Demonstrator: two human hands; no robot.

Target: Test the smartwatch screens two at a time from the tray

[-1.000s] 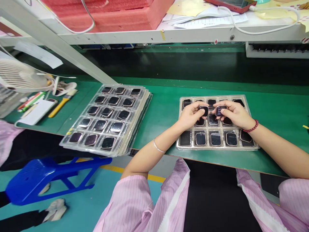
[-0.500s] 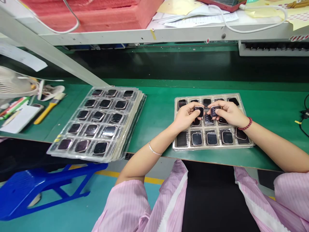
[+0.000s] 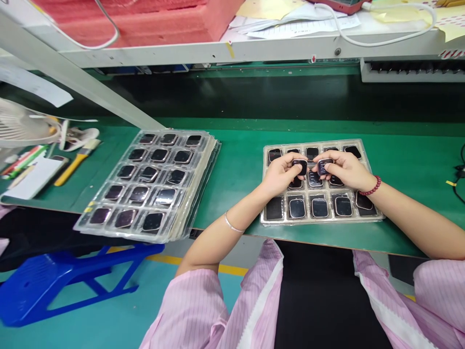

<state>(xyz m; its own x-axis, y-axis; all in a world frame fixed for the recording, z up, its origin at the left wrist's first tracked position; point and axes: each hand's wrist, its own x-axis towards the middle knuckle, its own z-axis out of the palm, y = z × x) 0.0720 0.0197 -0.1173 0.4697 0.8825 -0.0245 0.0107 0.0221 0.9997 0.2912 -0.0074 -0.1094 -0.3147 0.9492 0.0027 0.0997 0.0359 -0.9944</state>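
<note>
Grips look unchanged — left hand (image 3: 279,174) pinching one smartwatch (image 3: 297,165), right hand (image 3: 349,170) clamped on a lit-screen smartwatch (image 3: 321,166) at its 3 o'clock — over the compartment tray (image 3: 319,222).

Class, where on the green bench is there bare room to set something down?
Between the stack and the tray, and right of the tray, the bench is bare; a narrower patch lies between brush and stack. It is crowded around the fan and over the tray, where left hand and right hand each hold a watch.
</note>
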